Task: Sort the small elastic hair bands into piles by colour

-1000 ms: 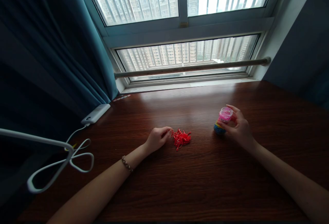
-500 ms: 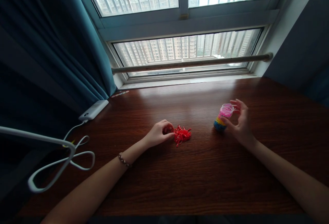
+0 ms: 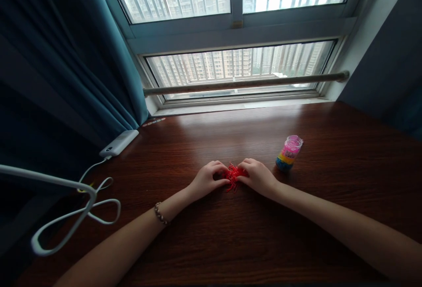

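Note:
A small heap of thin red rubber bands [image 3: 232, 176] lies on the wooden tabletop, pinched from both sides. My left hand [image 3: 211, 179] has its fingers curled round the heap's left edge. From the right, my right hand [image 3: 257, 176] grips the other edge, thumb low and fingers above. Parts of the heap are hidden under the fingertips. To the right of my right hand, untouched, stands a clear jar [image 3: 289, 153] without a lid, filled in pink, yellow and blue layers.
The brown wooden tabletop [image 3: 198, 238] runs up to the window. At its left lies a white power strip or adapter [image 3: 119, 143] with a white cable [image 3: 108, 223] looping down. A blue curtain [image 3: 128, 80] hangs there. A metal rail [image 3: 247, 84] crosses the window.
My right hand has let go of the jar and moved left to the red bands. The jar stays standing about where it was. My left hand remains at the heap.

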Demonstrator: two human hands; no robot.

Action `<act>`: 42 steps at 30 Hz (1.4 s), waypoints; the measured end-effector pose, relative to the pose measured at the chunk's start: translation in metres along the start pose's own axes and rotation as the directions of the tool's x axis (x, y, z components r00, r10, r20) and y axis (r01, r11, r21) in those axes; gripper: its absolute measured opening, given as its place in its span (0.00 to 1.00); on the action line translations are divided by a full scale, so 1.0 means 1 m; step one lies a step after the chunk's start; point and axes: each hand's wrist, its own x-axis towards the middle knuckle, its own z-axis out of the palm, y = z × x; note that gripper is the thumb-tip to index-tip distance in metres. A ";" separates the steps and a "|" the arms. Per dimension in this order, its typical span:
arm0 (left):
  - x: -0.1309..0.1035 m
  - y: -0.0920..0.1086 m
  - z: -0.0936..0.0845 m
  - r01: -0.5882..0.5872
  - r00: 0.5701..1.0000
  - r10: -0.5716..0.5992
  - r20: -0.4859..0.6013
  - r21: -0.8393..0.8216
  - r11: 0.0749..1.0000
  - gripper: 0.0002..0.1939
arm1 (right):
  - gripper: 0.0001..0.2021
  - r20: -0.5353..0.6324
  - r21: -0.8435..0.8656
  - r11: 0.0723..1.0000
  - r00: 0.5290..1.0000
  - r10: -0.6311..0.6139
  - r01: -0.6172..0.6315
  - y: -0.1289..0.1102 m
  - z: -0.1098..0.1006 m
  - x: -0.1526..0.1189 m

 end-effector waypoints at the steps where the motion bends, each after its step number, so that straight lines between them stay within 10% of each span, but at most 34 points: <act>1: -0.001 0.000 0.000 -0.005 1.000 0.005 -0.002 0.001 1.000 0.10 | 0.05 -0.010 0.020 1.000 1.000 0.005 -0.005 0.002 0.002 0.002; 17: 0.000 -0.002 -0.001 -0.020 1.000 0.020 0.008 0.006 1.000 0.07 | 0.03 -0.139 0.273 0.954 0.976 0.165 -0.122 -0.002 -0.013 0.003; 28: -0.002 0.001 -0.001 -0.029 0.997 0.030 -0.077 0.012 1.000 0.10 | 0.07 0.048 0.681 0.696 0.962 0.268 -0.228 0.003 -0.007 0.006; 37: -0.003 0.000 0.000 -0.090 0.992 0.096 -0.081 0.072 0.993 0.10 | 0.05 -0.118 0.505 0.847 0.959 0.258 -0.165 -0.003 -0.011 0.002; 42: -0.004 -0.001 0.001 -0.108 0.986 0.117 -0.116 0.080 0.991 0.09 | 0.06 -0.055 0.600 0.780 0.964 0.261 -0.177 -0.003 -0.009 0.003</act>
